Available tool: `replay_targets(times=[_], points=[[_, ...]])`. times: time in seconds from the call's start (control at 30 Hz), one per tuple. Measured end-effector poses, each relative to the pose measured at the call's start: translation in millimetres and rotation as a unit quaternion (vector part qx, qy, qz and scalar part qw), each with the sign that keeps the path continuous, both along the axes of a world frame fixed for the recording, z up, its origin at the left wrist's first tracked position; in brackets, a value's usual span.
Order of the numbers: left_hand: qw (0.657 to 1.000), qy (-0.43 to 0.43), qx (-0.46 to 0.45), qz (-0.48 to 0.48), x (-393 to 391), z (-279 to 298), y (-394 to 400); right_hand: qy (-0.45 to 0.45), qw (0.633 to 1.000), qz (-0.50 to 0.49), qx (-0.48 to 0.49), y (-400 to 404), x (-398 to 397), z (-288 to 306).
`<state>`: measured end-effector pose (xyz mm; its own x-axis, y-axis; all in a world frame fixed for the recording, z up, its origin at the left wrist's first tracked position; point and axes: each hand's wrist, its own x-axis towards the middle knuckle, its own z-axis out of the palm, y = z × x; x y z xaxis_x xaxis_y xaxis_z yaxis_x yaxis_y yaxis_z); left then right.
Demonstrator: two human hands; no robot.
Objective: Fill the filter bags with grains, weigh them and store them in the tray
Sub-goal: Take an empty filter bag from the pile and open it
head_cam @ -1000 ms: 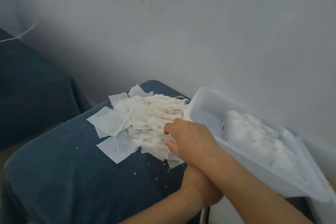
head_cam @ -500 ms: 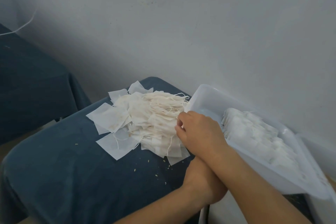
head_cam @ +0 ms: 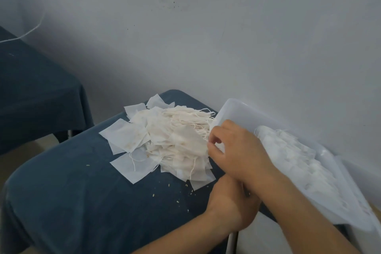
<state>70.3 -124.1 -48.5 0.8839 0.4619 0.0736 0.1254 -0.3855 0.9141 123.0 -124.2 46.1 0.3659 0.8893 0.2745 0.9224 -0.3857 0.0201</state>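
Observation:
A heap of empty white filter bags (head_cam: 165, 138) with loose strings lies on the dark blue cloth of the table (head_cam: 82, 202). My right hand (head_cam: 235, 148) is at the heap's right edge, thumb and fingers curled and pinching the top filter bag (head_cam: 189, 142). To the right, a white plastic tray (head_cam: 241, 111) sits tilted, with a row of white bags (head_cam: 299, 163) inside. My left hand (head_cam: 228, 202) is below my right forearm at the tray's near corner, its fingers hidden.
Stray grains (head_cam: 177, 202) are scattered on the cloth in front of the heap. A second blue-covered table (head_cam: 37, 93) stands at the left with a white cord (head_cam: 26, 33) above it. A grey wall runs close behind.
My right hand has slid rightward from the middle of the heap to its right edge beside the tray, and its fingers have closed on a bag. My left hand stays put.

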Motion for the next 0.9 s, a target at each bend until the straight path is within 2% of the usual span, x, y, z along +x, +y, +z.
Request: replay_targets(times=[0.07,0.1,0.17,0.2,0.27,0.37,0.47,0.5,0.53,0.6,0.67,0.77,0.9], points=[[0.998,-0.023,-0.062,0.016,-0.8,3.9,0.3,0.106,0.993,-0.004,0.057,-21.4,0.8,12.8],[0.995,-0.041,-0.087,0.01,-1.1,3.3,0.5,0.191,0.977,-0.014,0.096,-33.4,1.3,16.9],[0.988,-0.085,-0.126,-0.002,-3.2,-0.4,1.8,0.377,0.909,-0.025,0.175,-59.3,0.6,19.6],[0.982,-0.108,-0.157,0.001,-5.2,2.3,1.8,0.442,0.873,-0.032,0.201,-72.7,-0.5,17.8],[0.96,-0.137,-0.245,0.019,-6.1,10.2,2.9,0.503,0.83,-0.054,0.234,-99.9,0.0,8.4],[0.944,-0.131,-0.302,0.009,-7.3,17.5,5.0,0.531,0.799,-0.1,0.263,-135.6,3.8,-14.3],[0.889,-0.139,-0.428,-0.087,-7.1,18.1,4.2,0.533,0.781,-0.137,0.296,-165.1,7.0,-35.1],[0.881,-0.135,-0.439,-0.113,-7.9,17.1,3.9,0.532,0.776,-0.144,0.306,-172.5,7.9,-41.2],[0.887,-0.127,-0.423,-0.133,-9.2,16.5,2.1,0.533,0.77,-0.152,0.316,-177.9,8.2,-46.6],[0.92,-0.124,-0.338,-0.153,-8.6,12.3,-4.6,0.533,0.763,-0.154,0.333,-186.2,8.6,-53.2],[0.949,-0.141,-0.247,-0.133,-7.9,9.5,-11.0,0.516,0.775,-0.149,0.332,-190.3,6.7,-54.8],[0.958,-0.155,-0.216,-0.103,-7.5,3.2,-13.7,0.504,0.793,-0.135,0.315,-195.2,2.2,-58.6],[0.961,-0.186,-0.194,-0.071,-6.4,7.5,-17.1,0.529,0.772,-0.127,0.328,-197.7,1.2,-59.4]])
